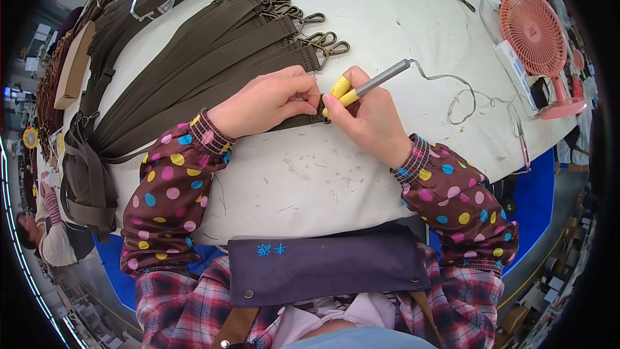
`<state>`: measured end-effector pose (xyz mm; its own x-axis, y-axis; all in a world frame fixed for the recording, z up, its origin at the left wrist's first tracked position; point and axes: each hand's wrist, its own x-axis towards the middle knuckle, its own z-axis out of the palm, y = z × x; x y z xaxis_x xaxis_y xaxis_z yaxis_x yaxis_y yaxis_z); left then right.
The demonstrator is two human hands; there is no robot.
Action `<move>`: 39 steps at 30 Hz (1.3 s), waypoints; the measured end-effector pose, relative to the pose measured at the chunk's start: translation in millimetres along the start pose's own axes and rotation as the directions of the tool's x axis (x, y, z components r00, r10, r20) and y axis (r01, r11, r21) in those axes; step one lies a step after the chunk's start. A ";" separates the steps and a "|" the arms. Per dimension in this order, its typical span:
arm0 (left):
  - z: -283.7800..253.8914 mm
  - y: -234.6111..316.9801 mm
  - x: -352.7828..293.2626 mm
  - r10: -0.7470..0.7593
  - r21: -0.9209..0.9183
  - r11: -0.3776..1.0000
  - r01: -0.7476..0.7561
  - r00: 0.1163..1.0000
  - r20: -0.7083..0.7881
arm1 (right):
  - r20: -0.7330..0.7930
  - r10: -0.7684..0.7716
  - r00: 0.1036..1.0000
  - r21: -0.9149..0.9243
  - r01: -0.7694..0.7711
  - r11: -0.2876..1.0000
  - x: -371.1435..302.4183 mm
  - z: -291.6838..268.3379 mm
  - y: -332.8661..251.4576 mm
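My left hand [274, 98] is closed, thumb and fingertips pinching the end of a dark olive webbing strap [300, 120] near its metal hardware, which is mostly hidden by the fingers. My right hand [373, 116] grips a pen-shaped corded tool [385, 77] with a grey handle and yellow lower part. Its tip points down at the strap end, close to the left fingertips. Yellow tape [340, 85] wraps the right index finger. Beyond the left hand, a fan of similar straps [213, 52] lies on the table, with bronze-coloured snap hooks [328, 45] at their ends.
A pink fan [533, 32] stands at the right beside a white box [515, 71]. The tool's cord [452, 77] curls across the white table [310, 181], which has thread scraps on it. Bundled straps [90, 174] hang over the left edge. Another person [55, 239] is at far left.
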<state>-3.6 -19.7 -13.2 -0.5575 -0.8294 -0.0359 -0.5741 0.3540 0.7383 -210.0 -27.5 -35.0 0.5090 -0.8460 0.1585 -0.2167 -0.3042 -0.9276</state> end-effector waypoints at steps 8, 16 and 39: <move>-2.4 3.7 -1.7 -0.022 -0.015 1.000 0.022 1.000 -0.022 | -0.020 0.000 1.000 0.053 0.001 0.999 0.9 1.9 0.6; 1.8 4.6 -6.3 -0.313 -0.334 0.898 0.287 0.949 -0.027 | -0.034 0.022 0.999 0.127 -0.017 0.992 11.1 2.1 -2.0; 3.6 4.9 -6.9 -0.277 -0.285 0.925 0.252 0.960 -0.050 | -0.052 -0.030 0.998 0.021 0.031 0.999 12.9 5.7 -0.2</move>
<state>-4.7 -10.7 -11.7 -0.3457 -0.9157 -0.2051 -0.5006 -0.0050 0.8657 -198.6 -35.9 -34.7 0.4717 -0.8580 0.2033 -0.1834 -0.3210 -0.9292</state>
